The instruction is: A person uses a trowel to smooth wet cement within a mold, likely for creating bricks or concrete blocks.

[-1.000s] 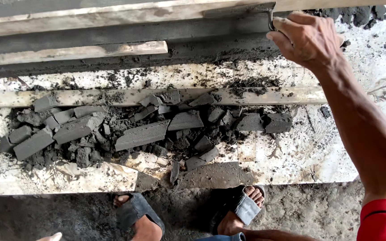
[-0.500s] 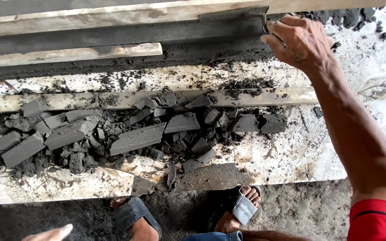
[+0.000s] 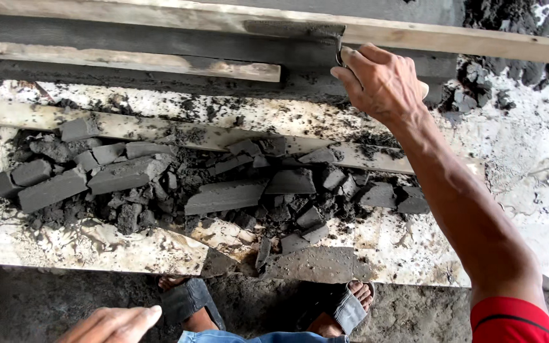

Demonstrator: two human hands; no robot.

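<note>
Angular grey clay offcuts (image 3: 223,195), crumbly; rough plank (image 3: 128,60).

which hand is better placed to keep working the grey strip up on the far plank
Right. The right hand is already up at the grey strip on the far plank, fingers at its end. The left hand hangs low at the near edge, by the sandals, touching nothing.

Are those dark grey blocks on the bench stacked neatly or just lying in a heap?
In a heap: the grey blocks lie broken and tumbled among crumbs.
</note>
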